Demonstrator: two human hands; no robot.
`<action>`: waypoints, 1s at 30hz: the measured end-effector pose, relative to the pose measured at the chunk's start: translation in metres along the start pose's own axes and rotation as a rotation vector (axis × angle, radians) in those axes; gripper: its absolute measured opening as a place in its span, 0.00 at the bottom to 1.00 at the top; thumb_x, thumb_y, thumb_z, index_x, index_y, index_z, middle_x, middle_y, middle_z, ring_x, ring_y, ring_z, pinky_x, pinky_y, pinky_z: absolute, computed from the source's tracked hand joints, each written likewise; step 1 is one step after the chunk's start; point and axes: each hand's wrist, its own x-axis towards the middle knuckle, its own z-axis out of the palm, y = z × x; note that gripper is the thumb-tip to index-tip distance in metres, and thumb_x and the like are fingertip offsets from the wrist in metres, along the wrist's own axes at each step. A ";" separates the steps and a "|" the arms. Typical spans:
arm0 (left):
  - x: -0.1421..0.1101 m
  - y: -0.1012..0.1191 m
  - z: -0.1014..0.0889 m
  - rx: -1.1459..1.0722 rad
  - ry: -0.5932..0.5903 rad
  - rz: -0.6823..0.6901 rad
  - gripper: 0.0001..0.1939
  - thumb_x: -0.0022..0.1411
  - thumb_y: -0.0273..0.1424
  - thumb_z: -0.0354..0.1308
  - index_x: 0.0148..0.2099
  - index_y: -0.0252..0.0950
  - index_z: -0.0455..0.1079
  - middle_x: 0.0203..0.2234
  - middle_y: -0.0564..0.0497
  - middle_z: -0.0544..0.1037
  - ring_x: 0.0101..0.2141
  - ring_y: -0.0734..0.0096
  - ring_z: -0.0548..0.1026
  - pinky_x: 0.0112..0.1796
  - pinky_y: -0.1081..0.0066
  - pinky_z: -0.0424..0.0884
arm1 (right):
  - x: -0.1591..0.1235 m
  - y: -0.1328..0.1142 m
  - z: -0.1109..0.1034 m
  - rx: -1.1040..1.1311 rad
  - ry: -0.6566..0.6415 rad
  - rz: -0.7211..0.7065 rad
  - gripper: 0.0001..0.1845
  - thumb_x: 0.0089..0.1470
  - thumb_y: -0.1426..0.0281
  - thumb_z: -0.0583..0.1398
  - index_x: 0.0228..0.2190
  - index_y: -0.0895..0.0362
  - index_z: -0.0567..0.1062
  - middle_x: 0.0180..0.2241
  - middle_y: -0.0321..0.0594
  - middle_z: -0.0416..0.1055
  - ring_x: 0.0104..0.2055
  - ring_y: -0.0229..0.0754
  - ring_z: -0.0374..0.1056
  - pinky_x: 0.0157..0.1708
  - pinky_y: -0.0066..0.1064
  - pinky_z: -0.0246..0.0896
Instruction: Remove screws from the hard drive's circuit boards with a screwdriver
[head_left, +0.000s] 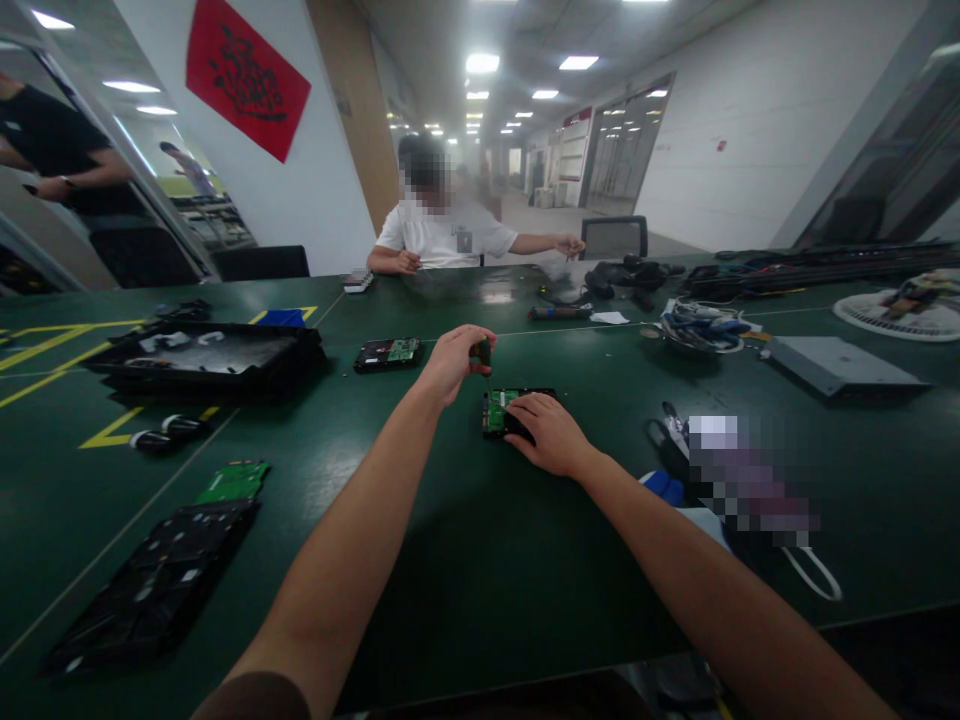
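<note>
Green surface point(420, 570): left hand point(456, 362) pinches screwdriver point(482, 352) over drive point(491, 433); right hand point(551, 432) lies on it, grip unclear. Sideways pressure could skid the tip point(489, 384) across its board point(497, 408).

Green circuit board point(498, 412) at center; dark green tabletop point(450, 580), yellow lines point(94, 440) at left; red poster point(281, 125), black calligraphy point(251, 90), upper left.

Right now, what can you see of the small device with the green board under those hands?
The device is flat, dark-edged and boxy, with a green circuit board facing up; its casing material is unclear. It lies flat on the dark green table. The right hand rests over it, hiding much. The left hand points a screwdriver down at the board; tip contact is unclear.
</note>
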 end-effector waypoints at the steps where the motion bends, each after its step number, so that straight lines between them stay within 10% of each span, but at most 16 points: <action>1: 0.001 -0.001 -0.001 0.033 0.016 0.017 0.10 0.55 0.34 0.57 0.35 0.33 0.75 0.34 0.44 0.76 0.34 0.67 0.74 0.26 0.73 0.71 | 0.000 0.000 0.000 0.000 0.000 0.001 0.25 0.63 0.59 0.58 0.56 0.59 0.71 0.55 0.52 0.69 0.59 0.54 0.63 0.63 0.53 0.53; 30: -0.005 0.001 0.004 -0.040 -0.063 -0.053 0.10 0.57 0.34 0.63 0.37 0.34 0.69 0.34 0.44 0.79 0.35 0.66 0.78 0.29 0.70 0.74 | -0.001 0.000 0.003 0.008 0.022 0.002 0.24 0.63 0.60 0.58 0.56 0.59 0.72 0.56 0.52 0.68 0.59 0.55 0.62 0.62 0.53 0.55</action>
